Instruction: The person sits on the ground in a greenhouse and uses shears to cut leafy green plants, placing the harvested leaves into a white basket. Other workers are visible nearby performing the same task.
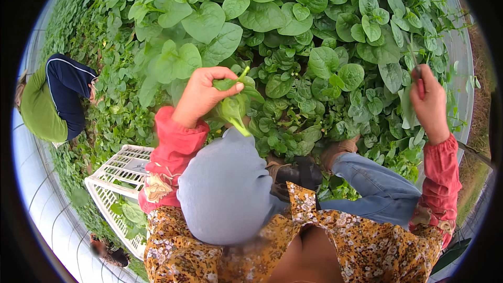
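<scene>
Between the thumb and fingers of my left hand is a bunch of cut leafy greens, its pale green stem ends poking out above and below. My left hand hovers over my bent left knee. Out to the right, my right hand is wrapped round the red handle of a knife; its thin blade points up among the leaves and is partly lost against them. Broad, glossy green leaves of the growing plants spread in front of both hands.
At my left side stands a white slatted plastic crate with picked leaves inside. Farther left, a person in a green top and dark trousers bends among the plants. Pale plastic sheeting edges the bed at right. My shoes rest among low leaves.
</scene>
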Motion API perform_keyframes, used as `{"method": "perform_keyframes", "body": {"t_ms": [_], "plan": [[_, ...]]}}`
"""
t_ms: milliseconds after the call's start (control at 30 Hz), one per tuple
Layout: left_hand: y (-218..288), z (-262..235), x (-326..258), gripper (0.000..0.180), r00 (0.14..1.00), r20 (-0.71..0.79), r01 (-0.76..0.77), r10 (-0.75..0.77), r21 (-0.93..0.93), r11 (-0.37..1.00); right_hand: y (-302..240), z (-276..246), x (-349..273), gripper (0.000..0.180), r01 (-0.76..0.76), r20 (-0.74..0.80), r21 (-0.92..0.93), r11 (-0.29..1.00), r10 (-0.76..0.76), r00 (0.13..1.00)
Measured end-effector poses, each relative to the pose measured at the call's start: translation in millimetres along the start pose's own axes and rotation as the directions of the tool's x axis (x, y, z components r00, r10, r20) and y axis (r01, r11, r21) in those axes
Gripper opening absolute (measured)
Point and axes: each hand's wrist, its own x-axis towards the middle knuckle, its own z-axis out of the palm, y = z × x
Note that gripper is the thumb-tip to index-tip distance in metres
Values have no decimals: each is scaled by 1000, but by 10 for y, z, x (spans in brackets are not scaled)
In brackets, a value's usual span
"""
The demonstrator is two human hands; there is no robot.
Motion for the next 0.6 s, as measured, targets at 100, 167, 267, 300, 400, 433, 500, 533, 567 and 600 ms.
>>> {"method": "perform_keyframes", "body": {"t_ms": [100,167,267,300,400,433,500,533,567,600], "plan": [[421,-552,-576,14,924,-345,122,-163,-138,983,1769,-1441,-237,41,-241,-346,-578,780,34,938],[654,-880,-1121,13,866,-435,123,-246,-293,948,2049,-1756,-482,43,-258,-395,-446,857,70,916],[590,-1516,-2462,15,657,-681,271,-322,-186,945,1402,-1237,-349,44,-148,-209,153,977,178,962],[525,-1598,-2840,15,603,-713,308,-359,-207,929,1065,-1017,-317,43,-160,-94,262,952,190,977],[573,-1701,-3837,69,592,-571,578,-569,-192,793,153,-201,-149,35,-277,331,573,771,92,939],[488,-1725,-4151,91,554,-588,722,-589,-13,692,-26,20,-94,32,-293,433,590,752,12,902],[442,-1766,-4416,115,561,-633,825,-533,371,427,-341,375,-25,28,-336,580,582,741,-88,810],[519,-1715,-4385,115,604,-643,792,-471,548,268,-468,535,-9,29,-360,641,559,747,-114,759],[522,-1698,-4212,97,652,-642,755,-403,598,268,-566,693,16,32,-412,685,573,708,-138,715],[550,-1656,-3982,80,687,-643,725,-339,639,257,-678,879,43,35,-461,727,583,668,-177,663]]}}
